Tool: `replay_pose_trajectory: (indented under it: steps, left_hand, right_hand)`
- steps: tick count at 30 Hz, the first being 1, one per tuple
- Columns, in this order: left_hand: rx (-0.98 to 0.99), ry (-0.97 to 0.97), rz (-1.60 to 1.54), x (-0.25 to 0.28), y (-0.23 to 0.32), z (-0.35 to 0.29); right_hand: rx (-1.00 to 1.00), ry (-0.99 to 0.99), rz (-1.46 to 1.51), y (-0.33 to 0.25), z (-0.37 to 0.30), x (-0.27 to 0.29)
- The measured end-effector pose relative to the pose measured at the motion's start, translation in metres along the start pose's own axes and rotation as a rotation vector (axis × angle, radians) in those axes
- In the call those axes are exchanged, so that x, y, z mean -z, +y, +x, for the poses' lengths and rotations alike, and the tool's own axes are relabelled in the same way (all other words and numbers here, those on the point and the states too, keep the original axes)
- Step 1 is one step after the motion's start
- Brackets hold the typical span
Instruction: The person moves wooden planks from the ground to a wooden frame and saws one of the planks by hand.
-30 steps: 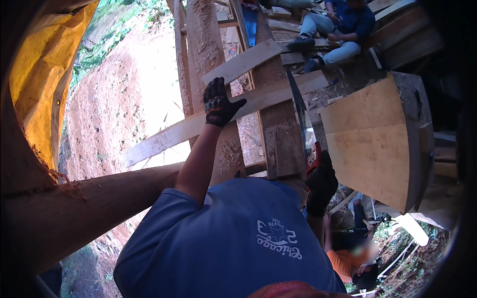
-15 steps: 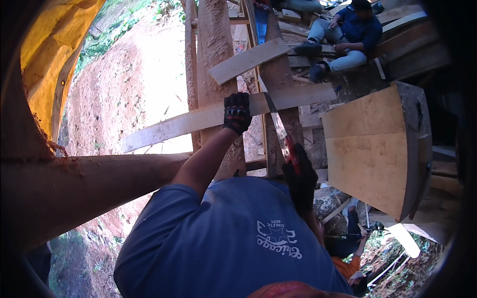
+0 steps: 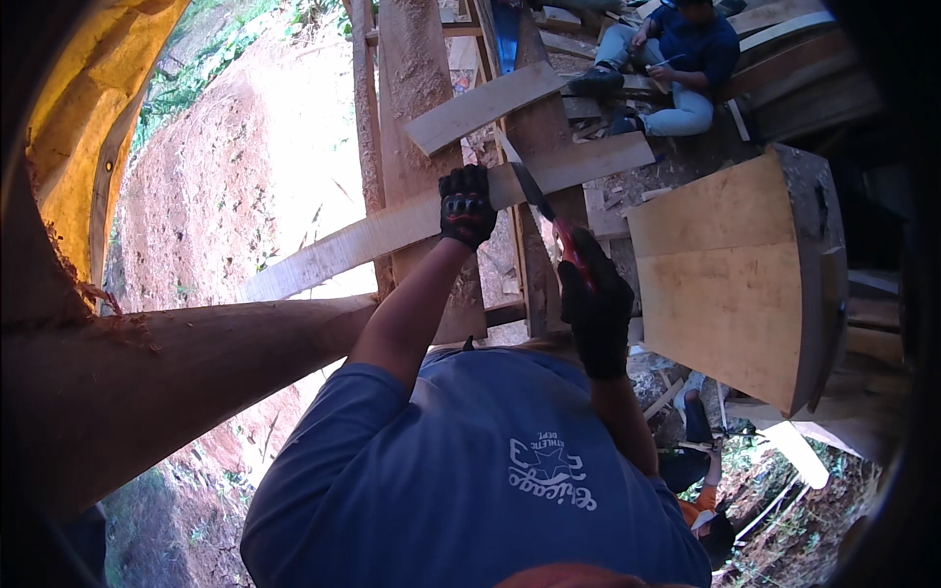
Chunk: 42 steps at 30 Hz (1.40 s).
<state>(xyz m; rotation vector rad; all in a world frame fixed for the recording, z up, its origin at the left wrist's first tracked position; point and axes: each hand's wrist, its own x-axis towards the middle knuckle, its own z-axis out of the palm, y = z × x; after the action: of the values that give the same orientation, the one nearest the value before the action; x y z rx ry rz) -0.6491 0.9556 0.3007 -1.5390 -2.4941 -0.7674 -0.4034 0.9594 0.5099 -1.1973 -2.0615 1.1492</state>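
A long pale plank (image 3: 353, 243) lies crosswise over sawdust-covered boards (image 3: 417, 108). My left hand (image 3: 468, 208), in a black glove, presses on the plank near its middle. Its fingers are curled over the far edge. In my gloved right hand (image 3: 596, 314) is a hand saw (image 3: 530, 190) with a red handle, held closed in my fingers. The saw blade crosses the plank just right of my left hand, its tip beyond the far edge. A shorter board (image 3: 485, 106) rests at an angle farther off.
A thick round log (image 3: 225, 367) runs in from the left, below a yellow sheet (image 3: 83, 118). To the right stands a large plywood box (image 3: 720, 279). A seated person (image 3: 696, 49) is among planks at far right; another person (image 3: 701, 500) is at lower right.
My right hand has pushed the saw away from me, so its blade reaches farther past the plank. My left hand stays on the plank. The view has shifted slightly.
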Motion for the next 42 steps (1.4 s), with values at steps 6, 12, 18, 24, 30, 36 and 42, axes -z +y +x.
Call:
replay_pose_trajectory:
  steps: [6, 12, 18, 24, 30, 36, 42]
  left_hand:
    - [0.025, -0.072, 0.000, -0.001, -0.003, -0.005]
    - [-0.030, 0.048, -0.050, 0.000, -0.002, -0.007]
    - [-0.025, 0.028, 0.028, -0.002, -0.004, -0.007]
    - [-0.018, -0.016, 0.008, 0.005, 0.003, -0.006]
    - [-0.028, 0.000, 0.004, 0.007, 0.002, -0.003]
    - [-0.012, -0.039, 0.026, 0.006, 0.004, -0.001]
    - [0.015, -0.082, 0.048, -0.001, 0.003, -0.001]
  right_hand:
    - [0.102, -0.056, -0.055, 0.000, 0.045, 0.000]
    - [0.590, 0.051, -0.260, 0.010, 0.107, -0.036]
    - [0.694, 0.059, -0.422, 0.018, 0.121, -0.055]
    - [0.174, -0.049, 0.019, 0.057, 0.083, -0.059]
    - [0.133, -0.042, 0.120, 0.084, 0.067, -0.065]
    - [0.256, -0.008, 0.045, 0.079, 0.057, -0.067]
    - [0.153, -0.040, 0.058, 0.091, 0.027, -0.061]
